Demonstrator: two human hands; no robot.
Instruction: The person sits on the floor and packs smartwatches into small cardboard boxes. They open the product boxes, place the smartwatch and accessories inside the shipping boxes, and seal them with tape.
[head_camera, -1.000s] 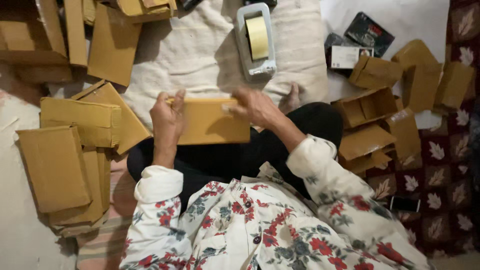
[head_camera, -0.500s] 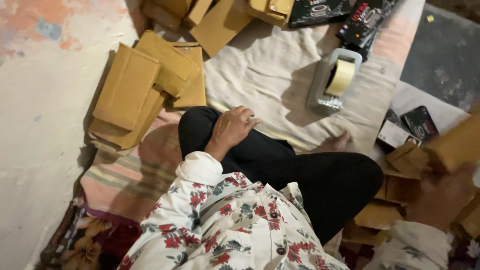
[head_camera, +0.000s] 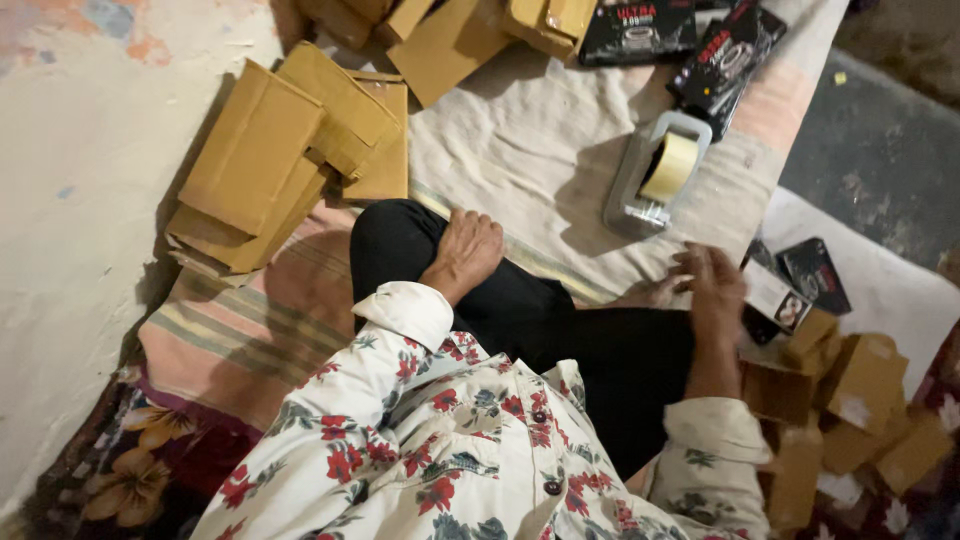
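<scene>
Cloth (head_camera: 520, 150) covered our floor; left hand (head_camera: 463, 252) lay open-fingered on our knee, right hand (head_camera: 712, 287), blurred, spread toward a half-hidden packet (head_camera: 778, 298).

Pale stained floor (head_camera: 70, 180), striped mat (head_camera: 240, 340), dark grey floor patch (head_camera: 880, 150), dim light.

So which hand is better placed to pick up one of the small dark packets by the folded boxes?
The right hand, most likely. It is stretched out beside the small dark packets and the folded boxes, with fingers spread. The left hand rests on the knee, on the far side from them.
</scene>
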